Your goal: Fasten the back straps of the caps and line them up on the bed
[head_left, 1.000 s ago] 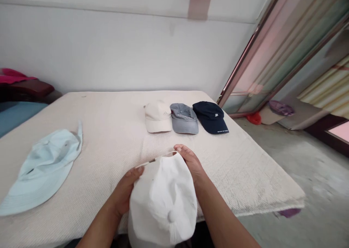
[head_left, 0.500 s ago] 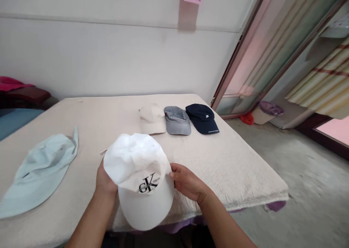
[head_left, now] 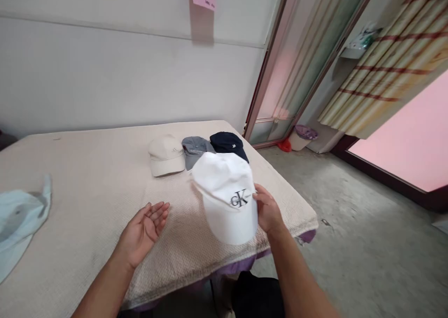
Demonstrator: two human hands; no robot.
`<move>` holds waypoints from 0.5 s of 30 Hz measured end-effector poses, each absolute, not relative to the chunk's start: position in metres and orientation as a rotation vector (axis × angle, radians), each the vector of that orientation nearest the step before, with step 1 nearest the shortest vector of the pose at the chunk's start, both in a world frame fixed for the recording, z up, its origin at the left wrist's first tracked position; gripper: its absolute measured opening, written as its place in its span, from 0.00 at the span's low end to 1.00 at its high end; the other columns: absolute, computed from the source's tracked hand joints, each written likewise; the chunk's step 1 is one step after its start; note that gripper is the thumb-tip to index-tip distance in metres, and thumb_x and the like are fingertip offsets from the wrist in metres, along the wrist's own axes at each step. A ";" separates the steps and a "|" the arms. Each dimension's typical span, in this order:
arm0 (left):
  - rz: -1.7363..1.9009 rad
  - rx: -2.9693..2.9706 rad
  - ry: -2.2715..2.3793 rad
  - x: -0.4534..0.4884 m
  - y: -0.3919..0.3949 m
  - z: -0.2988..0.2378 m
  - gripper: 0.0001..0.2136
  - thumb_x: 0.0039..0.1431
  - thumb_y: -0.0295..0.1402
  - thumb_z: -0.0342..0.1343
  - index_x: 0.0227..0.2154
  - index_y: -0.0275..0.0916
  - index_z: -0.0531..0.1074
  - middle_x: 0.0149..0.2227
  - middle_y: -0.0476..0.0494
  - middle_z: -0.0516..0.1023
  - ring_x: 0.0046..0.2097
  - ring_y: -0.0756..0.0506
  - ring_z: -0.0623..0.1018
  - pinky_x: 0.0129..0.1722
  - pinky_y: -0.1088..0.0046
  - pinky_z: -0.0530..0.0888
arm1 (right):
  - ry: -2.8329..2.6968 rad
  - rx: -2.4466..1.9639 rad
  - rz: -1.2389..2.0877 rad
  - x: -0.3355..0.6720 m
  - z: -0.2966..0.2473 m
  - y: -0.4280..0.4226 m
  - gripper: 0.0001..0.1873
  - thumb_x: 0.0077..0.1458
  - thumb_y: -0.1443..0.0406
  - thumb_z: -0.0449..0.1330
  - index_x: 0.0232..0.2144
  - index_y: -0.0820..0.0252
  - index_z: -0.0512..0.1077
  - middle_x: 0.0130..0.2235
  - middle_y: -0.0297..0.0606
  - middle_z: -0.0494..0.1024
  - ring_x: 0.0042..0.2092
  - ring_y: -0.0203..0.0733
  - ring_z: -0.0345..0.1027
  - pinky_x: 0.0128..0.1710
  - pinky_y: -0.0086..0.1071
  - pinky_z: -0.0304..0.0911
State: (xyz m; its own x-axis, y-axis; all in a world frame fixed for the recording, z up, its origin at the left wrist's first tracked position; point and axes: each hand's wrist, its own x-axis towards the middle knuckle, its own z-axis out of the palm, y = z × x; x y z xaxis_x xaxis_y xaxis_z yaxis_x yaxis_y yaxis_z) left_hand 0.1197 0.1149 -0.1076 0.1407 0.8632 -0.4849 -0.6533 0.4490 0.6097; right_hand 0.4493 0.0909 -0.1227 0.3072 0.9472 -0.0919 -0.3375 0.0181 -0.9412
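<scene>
A white baseball cap (head_left: pixel 224 183) with black "CK" lettering is held up over the front right of the bed by my right hand (head_left: pixel 269 210), which grips its right edge. The brim points down toward me. My left hand (head_left: pixel 145 229) is palm up over the bedspread, fingers apart and nothing in it, to the left of the cap. Behind the white cap a beige cap (head_left: pixel 166 155), a grey cap (head_left: pixel 196 149) and a navy cap (head_left: pixel 229 143) lie in a row. The white cap partly covers the grey and navy ones.
A pale mint hat (head_left: pixel 21 220) lies at the left, cut off by the picture's edge. The cream bedspread (head_left: pixel 98 169) meets a white wall behind. Right of the bed are concrete floor, a waste bin (head_left: pixel 301 138) and a curtain (head_left: pixel 388 66).
My left hand has let go of the white cap and moved away from it. My right hand has carried the cap toward the right and the row of caps. The view has turned right.
</scene>
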 end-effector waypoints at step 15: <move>1.194 0.148 1.000 0.116 0.115 -0.118 0.08 0.57 0.19 0.48 0.26 0.32 0.70 0.24 0.48 0.71 0.20 0.56 0.70 0.15 0.84 0.68 | -0.913 -1.772 0.032 0.483 -0.135 0.090 0.16 0.46 0.66 0.52 0.37 0.62 0.74 0.39 0.45 0.75 0.41 0.49 0.67 0.44 0.41 0.60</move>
State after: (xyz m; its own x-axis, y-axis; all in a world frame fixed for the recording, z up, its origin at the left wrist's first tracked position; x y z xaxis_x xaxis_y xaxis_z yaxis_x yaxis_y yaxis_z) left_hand 0.1164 0.1150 -0.1175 0.0153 0.8233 -0.5674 -0.7028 0.4125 0.5795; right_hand 0.4835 0.0897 -0.1347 0.7040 0.5886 0.3975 0.5594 -0.1147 -0.8209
